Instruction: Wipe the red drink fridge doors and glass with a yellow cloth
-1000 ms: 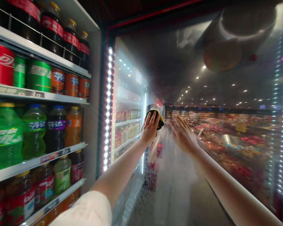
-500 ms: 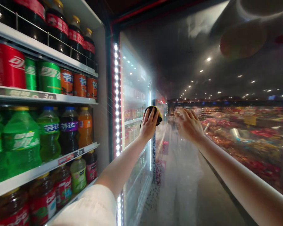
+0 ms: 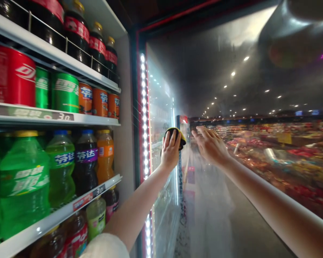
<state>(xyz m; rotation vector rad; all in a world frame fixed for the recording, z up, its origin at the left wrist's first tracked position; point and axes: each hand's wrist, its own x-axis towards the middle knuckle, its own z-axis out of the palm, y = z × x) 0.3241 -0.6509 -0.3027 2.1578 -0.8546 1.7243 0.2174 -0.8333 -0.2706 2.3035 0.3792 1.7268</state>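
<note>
Both arms stretch out in front of me toward a large see-through glass door (image 3: 212, 200) of a drinks fridge. My left hand (image 3: 171, 152) is closed over a black cloth with a yellow edge (image 3: 181, 144), its fingers bent across the top. The cloth appears pressed to the glass, though the contact itself is hidden. To the right of it, my right hand (image 3: 212, 146) is raised with its fingers stretched out and slightly apart, holding nothing. It is at or very near the glass; I cannot tell whether it touches.
On my left, fridge shelves (image 3: 29, 229) carry cola bottles (image 3: 76, 27), green cans (image 3: 66, 91), orange cans (image 3: 100, 102) and large green bottles (image 3: 24, 186). A lit LED strip (image 3: 144, 143) runs down the door frame. Blurred store displays (image 3: 280, 157) appear through the glass.
The shelves and door frame have shifted right in view. My right hand is slightly closer to my left hand, which keeps its hold on the cloth.
</note>
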